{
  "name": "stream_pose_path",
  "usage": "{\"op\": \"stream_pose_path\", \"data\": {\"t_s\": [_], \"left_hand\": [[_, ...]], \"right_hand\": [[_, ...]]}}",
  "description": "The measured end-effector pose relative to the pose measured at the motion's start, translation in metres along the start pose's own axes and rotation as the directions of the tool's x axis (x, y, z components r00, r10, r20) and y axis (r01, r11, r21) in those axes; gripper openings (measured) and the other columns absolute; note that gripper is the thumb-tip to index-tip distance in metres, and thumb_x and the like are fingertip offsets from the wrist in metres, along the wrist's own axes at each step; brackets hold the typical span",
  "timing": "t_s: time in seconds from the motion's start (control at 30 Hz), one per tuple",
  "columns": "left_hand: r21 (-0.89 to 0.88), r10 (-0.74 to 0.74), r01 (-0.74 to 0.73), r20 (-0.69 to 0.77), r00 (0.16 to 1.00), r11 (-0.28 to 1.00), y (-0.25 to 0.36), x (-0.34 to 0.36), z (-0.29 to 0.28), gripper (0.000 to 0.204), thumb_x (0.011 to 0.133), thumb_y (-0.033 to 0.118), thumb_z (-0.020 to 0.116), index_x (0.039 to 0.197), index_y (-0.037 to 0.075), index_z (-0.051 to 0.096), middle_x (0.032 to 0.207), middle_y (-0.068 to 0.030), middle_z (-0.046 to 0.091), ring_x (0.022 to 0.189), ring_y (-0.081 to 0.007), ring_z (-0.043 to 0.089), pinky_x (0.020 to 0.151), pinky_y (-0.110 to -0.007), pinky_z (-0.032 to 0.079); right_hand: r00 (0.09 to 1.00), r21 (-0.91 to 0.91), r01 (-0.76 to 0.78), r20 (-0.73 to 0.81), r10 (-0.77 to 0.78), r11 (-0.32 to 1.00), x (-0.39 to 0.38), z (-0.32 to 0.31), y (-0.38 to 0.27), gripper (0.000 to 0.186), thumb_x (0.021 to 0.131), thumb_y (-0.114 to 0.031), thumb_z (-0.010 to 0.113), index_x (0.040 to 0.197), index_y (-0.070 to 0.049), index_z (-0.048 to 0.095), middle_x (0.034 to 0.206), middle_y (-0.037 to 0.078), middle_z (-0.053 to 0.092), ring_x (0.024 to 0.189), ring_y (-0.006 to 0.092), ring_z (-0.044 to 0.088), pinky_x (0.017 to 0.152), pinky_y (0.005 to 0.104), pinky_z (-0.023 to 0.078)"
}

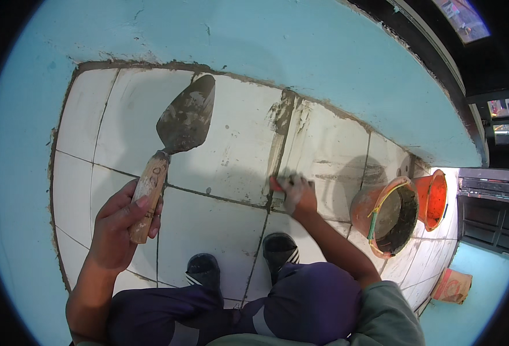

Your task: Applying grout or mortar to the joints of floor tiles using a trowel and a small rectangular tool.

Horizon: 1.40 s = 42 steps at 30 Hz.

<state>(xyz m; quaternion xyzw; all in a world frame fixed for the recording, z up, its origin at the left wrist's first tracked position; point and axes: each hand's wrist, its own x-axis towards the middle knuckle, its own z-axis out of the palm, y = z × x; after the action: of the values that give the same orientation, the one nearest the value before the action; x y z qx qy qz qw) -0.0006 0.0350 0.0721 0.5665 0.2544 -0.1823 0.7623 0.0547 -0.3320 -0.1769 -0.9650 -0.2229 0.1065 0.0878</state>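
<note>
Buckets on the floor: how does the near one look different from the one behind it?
Inside: the near bucket is mucky and dark grey, while the far bucket is bright orange.
Outside: the near bucket is a dull, smeared orange; the far bucket is a stronger orange.
Size: the near bucket looks bigger here than the far bucket, perhaps only because it is closer.
Both are round, open-topped and on the white tiles.

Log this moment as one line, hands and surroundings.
left hand: holds masonry trowel by wooden handle | right hand: at mortar-smeared tile joint, with small red object | nearby: two buckets on tiled floor
</note>
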Motion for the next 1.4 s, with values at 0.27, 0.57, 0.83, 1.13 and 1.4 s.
{"op": "stream_pose_path", "data": {"t_s": [0.27, 0.57, 0.83, 1.13, 1.4], "left_hand": [[0.065, -0.009, 0.011, -0.030, 1.000, 0.998, -0.002, -0.013, -0.004, 0.043, 0.096, 0.027, 0.059, 0.126, -0.004, 0.054, 0.090, -0.0075, 0.057, 0.071, -0.0127, 0.051, 0.064, -0.026, 0.045], [0.072, -0.012, 0.018, -0.086, 0.996, 0.997, -0.005, -0.011, -0.011, 0.041, 0.095, 0.025, 0.059, 0.124, -0.003, 0.054, 0.090, -0.0076, 0.057, 0.071, -0.0133, 0.051, 0.064, -0.026, 0.045], [0.089, -0.046, 0.054, -0.089, 0.995, 0.995, -0.009, 0.012, -0.018, 0.042, 0.093, 0.028, 0.062, 0.122, -0.002, 0.055, 0.089, -0.0069, 0.057, 0.071, -0.0133, 0.053, 0.065, -0.027, 0.045], [0.084, -0.056, 0.062, -0.068, 0.996, 0.995, -0.007, 0.026, -0.012, 0.038, 0.096, 0.028, 0.060, 0.119, -0.002, 0.057, 0.090, -0.0056, 0.057, 0.072, -0.0126, 0.054, 0.067, -0.026, 0.045], [0.089, -0.034, 0.039, -0.056, 0.998, 0.995, -0.005, 0.007, -0.015, 0.040, 0.097, 0.030, 0.060, 0.120, -0.003, 0.057, 0.090, -0.0057, 0.057, 0.072, -0.0121, 0.053, 0.067, -0.025, 0.045]], "right_hand": [[0.962, 0.355, -0.058, 0.270, -0.043, 0.933, 0.010, -0.005, 0.006, 0.045, 0.087, -0.011, 0.058, 0.124, -0.033, 0.070, 0.108, 0.014, 0.065, 0.103, 0.0334, 0.065, 0.089, 0.0444, 0.051], [0.992, -0.100, -0.117, -0.066, 0.111, 0.988, 0.227, -0.057, 0.090, 0.052, 0.086, -0.012, 0.057, 0.136, -0.027, 0.061, 0.132, 0.012, 0.059, 0.123, 0.0334, 0.057, 0.103, 0.0467, 0.047], [0.979, -0.107, -0.202, -0.032, 0.200, 0.973, 0.238, -0.036, 0.072, 0.051, 0.087, -0.013, 0.056, 0.136, -0.025, 0.060, 0.134, 0.011, 0.059, 0.126, 0.0324, 0.055, 0.105, 0.0497, 0.045], [0.993, -0.083, -0.041, 0.107, 0.049, 0.996, 0.170, -0.036, 0.018, 0.042, 0.089, -0.019, 0.059, 0.131, -0.024, 0.065, 0.127, 0.012, 0.060, 0.120, 0.0340, 0.057, 0.099, 0.0519, 0.045], [0.996, -0.040, 0.051, 0.080, -0.048, 0.998, 0.071, 0.001, -0.012, 0.048, 0.083, -0.009, 0.058, 0.129, -0.021, 0.066, 0.119, 0.013, 0.060, 0.115, 0.0335, 0.057, 0.096, 0.0491, 0.044]]}}
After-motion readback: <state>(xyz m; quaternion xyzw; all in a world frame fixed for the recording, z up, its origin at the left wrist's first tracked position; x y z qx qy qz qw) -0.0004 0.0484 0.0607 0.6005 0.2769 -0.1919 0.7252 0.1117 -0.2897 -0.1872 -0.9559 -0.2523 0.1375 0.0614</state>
